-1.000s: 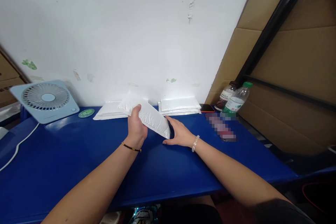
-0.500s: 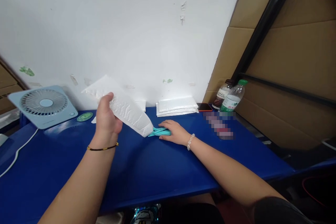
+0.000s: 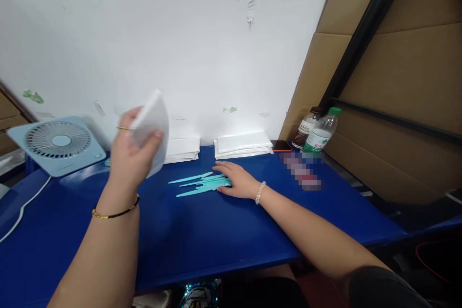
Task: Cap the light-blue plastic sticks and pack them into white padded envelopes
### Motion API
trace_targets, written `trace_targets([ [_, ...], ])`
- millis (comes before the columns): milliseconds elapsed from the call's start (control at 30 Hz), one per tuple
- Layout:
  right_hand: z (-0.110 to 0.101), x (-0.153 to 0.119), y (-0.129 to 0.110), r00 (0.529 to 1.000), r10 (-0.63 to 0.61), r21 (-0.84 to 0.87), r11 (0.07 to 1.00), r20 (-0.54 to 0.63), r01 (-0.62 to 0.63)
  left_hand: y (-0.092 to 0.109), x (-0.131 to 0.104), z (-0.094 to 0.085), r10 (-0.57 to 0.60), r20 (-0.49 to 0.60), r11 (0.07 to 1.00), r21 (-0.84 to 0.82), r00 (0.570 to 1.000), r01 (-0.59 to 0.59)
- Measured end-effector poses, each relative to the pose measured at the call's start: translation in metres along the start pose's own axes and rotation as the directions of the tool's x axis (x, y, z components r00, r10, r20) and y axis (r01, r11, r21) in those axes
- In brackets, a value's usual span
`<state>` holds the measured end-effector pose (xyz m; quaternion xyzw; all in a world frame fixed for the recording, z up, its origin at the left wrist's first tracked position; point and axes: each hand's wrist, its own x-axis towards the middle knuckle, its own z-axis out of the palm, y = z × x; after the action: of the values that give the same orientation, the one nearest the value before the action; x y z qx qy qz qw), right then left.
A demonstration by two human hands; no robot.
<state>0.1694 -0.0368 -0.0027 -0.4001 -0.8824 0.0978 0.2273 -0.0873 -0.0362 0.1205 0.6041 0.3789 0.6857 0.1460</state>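
Observation:
My left hand (image 3: 128, 154) is raised over the left part of the table, closed around a white padded pouch (image 3: 159, 113). The pouch is tilted, nearly edge-on, and blurred. My right hand (image 3: 240, 180) lies low on the table, with its fingers and thumb around the right ends of several thin teal plastic sticks (image 3: 198, 184). The sticks are loosely fanned out, and their tapered ends point left. Their right ends are hidden under my palm. Behind them, against the wall, lie two stacks of flat white pouches, a left stack (image 3: 183, 148) and a right stack (image 3: 243, 144).
A light blue fan (image 3: 61, 142) stands at the left with its white cable (image 3: 31, 207). At the back right are a phone (image 3: 281, 146), a dark-capped bottle (image 3: 306, 127) and a green-capped bottle (image 3: 322, 132). Cardboard (image 3: 400, 96) borders the blue table (image 3: 216, 236).
The pouch has come away from the teal sticks, up and left in my left hand. The sticks now lie uncovered and spread out, while my right hand stays at nearly the same spot.

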Motion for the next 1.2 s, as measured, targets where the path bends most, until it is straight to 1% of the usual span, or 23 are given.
trace_targets([
  [33, 0.002, 0.004, -0.003, 1.000, -0.017, -0.019, 1.000, 0.014, 0.017, -0.008, 0.001, 0.002, -0.043, 0.101, 0.988, 0.153, 0.994, 0.027],
  [100, 0.009, 0.014, -0.010, 0.995, -0.061, -0.053, 0.996, 0.078, 0.065, -0.026, 0.001, 0.006, -0.150, 0.256, 0.918, 0.394, 0.955, 0.038],
  [200, 0.019, 0.025, -0.014, 0.979, -0.108, -0.085, 0.989, 0.173, 0.124, -0.055, -0.005, 0.013, -0.295, 0.373, 0.810, 0.585, 0.880, 0.024],
  [267, 0.020, 0.022, -0.013, 0.970, -0.124, -0.092, 0.985, 0.209, 0.146, -0.072, -0.012, 0.015, -0.426, 0.421, 0.767, 0.637, 0.801, 0.073],
  [333, 0.015, 0.009, -0.007, 0.967, -0.118, -0.087, 0.986, 0.227, 0.141, -0.084, -0.018, 0.014, -0.563, 0.442, 0.742, 0.642, 0.698, 0.192],
  [367, 0.010, -0.001, -0.004, 0.969, -0.099, -0.083, 0.989, 0.228, 0.121, -0.088, -0.020, 0.014, -0.611, 0.439, 0.735, 0.624, 0.658, 0.265],
  [400, 0.005, -0.012, 0.000, 0.973, -0.071, -0.077, 0.993, 0.219, 0.090, -0.091, -0.021, 0.014, -0.633, 0.428, 0.738, 0.584, 0.645, 0.337],
  [433, 0.000, -0.023, 0.003, 0.978, -0.045, -0.067, 0.996, 0.203, 0.060, -0.091, -0.023, 0.015, -0.624, 0.418, 0.759, 0.523, 0.660, 0.387],
  [467, -0.005, -0.033, 0.005, 0.982, -0.025, -0.053, 0.998, 0.185, 0.035, -0.090, -0.024, 0.017, -0.583, 0.417, 0.799, 0.452, 0.698, 0.397],
  [500, -0.009, -0.041, 0.007, 0.984, -0.010, -0.041, 0.999, 0.176, 0.018, -0.088, -0.026, 0.021, -0.513, 0.427, 0.848, 0.386, 0.745, 0.363],
  [533, -0.013, -0.048, 0.007, 0.985, -0.001, -0.034, 0.999, 0.174, 0.007, -0.084, -0.030, 0.026, -0.426, 0.472, 0.895, 0.344, 0.772, 0.283],
  [567, -0.017, -0.052, 0.008, 0.984, -0.001, -0.028, 1.000, 0.181, 0.006, -0.079, -0.034, 0.032, -0.332, 0.552, 0.930, 0.328, 0.765, 0.166],
  [600, -0.020, -0.054, 0.008, 0.983, -0.006, -0.022, 1.000, 0.186, 0.010, -0.074, -0.039, 0.039, -0.258, 0.651, 0.941, 0.337, 0.714, 0.032],
  [633, -0.024, -0.054, 0.008, 0.983, -0.013, -0.015, 1.000, 0.181, 0.016, -0.068, -0.046, 0.046, -0.218, 0.770, 0.931, 0.348, 0.599, -0.108],
  [667, -0.027, -0.053, 0.010, 0.988, -0.016, -0.007, 1.000, 0.154, 0.017, -0.064, -0.052, 0.054, -0.198, 0.842, 0.906, 0.353, 0.502, -0.236],
  [700, -0.032, -0.051, 0.012, 0.995, -0.010, 0.004, 1.000, 0.099, 0.010, -0.060, -0.059, 0.061, -0.197, 0.880, 0.870, 0.360, 0.433, -0.337],
  [733, -0.036, -0.050, 0.016, 1.000, 0.009, 0.020, 1.000, 0.021, -0.009, -0.058, -0.066, 0.067, -0.211, 0.896, 0.834, 0.374, 0.391, -0.406],
  [800, -0.043, -0.048, 0.028, 0.987, 0.078, 0.066, 0.995, -0.139, -0.070, -0.057, -0.075, 0.075, -0.274, 0.885, 0.791, 0.430, 0.377, -0.434],
  [867, -0.045, -0.048, 0.040, 0.972, 0.141, 0.106, 0.987, -0.187, -0.123, -0.060, -0.079, 0.080, -0.347, 0.859, 0.788, 0.485, 0.377, -0.380],
  [933, -0.043, -0.047, 0.048, 0.976, 0.167, 0.109, 0.982, -0.137, -0.153, -0.063, -0.079, 0.082, -0.390, 0.840, 0.796, 0.513, 0.376, -0.320],
  [1000, -0.038, -0.042, 0.050, 0.985, 0.162, 0.089, 0.984, -0.059, -0.157, -0.066, -0.078, 0.084, -0.386, 0.835, 0.809, 0.511, 0.393, -0.291],
  [1100, -0.034, -0.031, 0.051, 0.989, 0.150, 0.069, 0.986, 0.012, -0.150, -0.070, -0.078, 0.090, -0.310, 0.839, 0.825, 0.471, 0.448, -0.313],
  [1200, -0.038, -0.021, 0.064, 0.982, 0.189, 0.098, 0.977, 0.018, -0.190, -0.076, -0.080, 0.097, -0.253, 0.812, 0.795, 0.484, 0.526, -0.365],
])
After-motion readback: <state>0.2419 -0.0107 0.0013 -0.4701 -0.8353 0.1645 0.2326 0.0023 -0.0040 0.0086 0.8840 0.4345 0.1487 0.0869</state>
